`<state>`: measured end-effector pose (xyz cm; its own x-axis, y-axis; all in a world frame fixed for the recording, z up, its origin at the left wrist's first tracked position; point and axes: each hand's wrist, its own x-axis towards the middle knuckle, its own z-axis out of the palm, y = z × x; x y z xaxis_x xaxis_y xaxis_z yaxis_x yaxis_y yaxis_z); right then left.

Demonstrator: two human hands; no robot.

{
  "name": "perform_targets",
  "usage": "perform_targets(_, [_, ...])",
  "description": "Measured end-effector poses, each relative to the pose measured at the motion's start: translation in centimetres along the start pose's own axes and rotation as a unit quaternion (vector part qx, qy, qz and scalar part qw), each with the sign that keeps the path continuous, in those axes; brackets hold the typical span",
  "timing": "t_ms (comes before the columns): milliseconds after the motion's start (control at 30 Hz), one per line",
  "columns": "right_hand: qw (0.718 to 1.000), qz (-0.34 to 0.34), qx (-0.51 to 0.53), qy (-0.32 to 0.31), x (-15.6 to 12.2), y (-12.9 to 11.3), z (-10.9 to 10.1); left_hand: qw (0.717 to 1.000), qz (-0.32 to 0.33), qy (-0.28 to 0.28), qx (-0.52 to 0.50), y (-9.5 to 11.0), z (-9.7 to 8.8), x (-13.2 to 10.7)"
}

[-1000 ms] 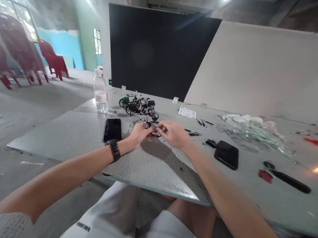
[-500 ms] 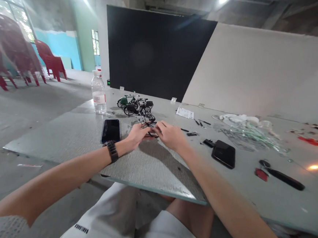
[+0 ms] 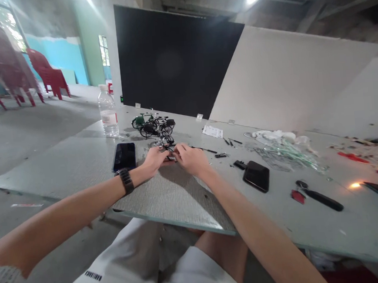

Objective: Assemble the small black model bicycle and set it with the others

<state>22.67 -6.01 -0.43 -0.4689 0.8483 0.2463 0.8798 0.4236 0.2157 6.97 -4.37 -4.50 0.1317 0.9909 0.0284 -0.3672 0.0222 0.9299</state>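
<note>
Between my two hands, low over the table, is a small model bicycle (image 3: 169,151), partly covered by my fingers. My left hand (image 3: 154,158), with a dark watch on its wrist, closes its fingers on the bicycle's left side. From the right, my right hand (image 3: 190,158) pinches at the same model; its fingertips are partly hidden. Just behind them stand several finished-looking model bicycles, among them a green one (image 3: 139,121) and a black one (image 3: 149,129). A reddish piece lies beneath the held model, too small to make out.
A water bottle (image 3: 109,117) and a phone (image 3: 124,157) are on the left. To the right lie a paper sheet (image 3: 212,131), small black parts (image 3: 220,155), a black flat device (image 3: 256,176), a black-handled tool (image 3: 324,199) and clear plastic scraps (image 3: 284,151). A black board (image 3: 176,64) stands behind.
The view has swung slightly right, so everything sits further left. Both hands stay at the model bicycle, with only small finger shifts.
</note>
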Motion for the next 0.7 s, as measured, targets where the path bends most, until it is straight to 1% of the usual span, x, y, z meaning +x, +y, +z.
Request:
perform_targets(167, [0.998, -0.016, -0.053, 0.003, -0.3, -0.3, -0.2, 1.0, -0.013, 0.006, 0.01, 0.2, 0.0, -0.2])
perform_targets(267, [0.998, -0.021, -0.066, 0.006, -0.4, -1.0, -0.3, 0.999, -0.012, 0.023, 0.02, 0.1, 0.0, -0.1])
perform_targets(500, [0.998, 0.065, 0.005, -0.01, 0.1, -2.5, 0.0, 0.996, 0.026, 0.067, 0.048, -0.1, 0.0, 0.0])
perform_targets(633, [0.99, 0.124, 0.06, -0.011, 0.4, -3.0, 0.6, 0.996, 0.034, 0.066, 0.054, -0.2, -0.1, 0.0])
perform_targets(700, [0.987, 0.139, 0.075, -0.014, 0.5, -3.2, 0.7, 0.997, 0.027, 0.06, 0.048, -0.3, -0.1, 0.0])
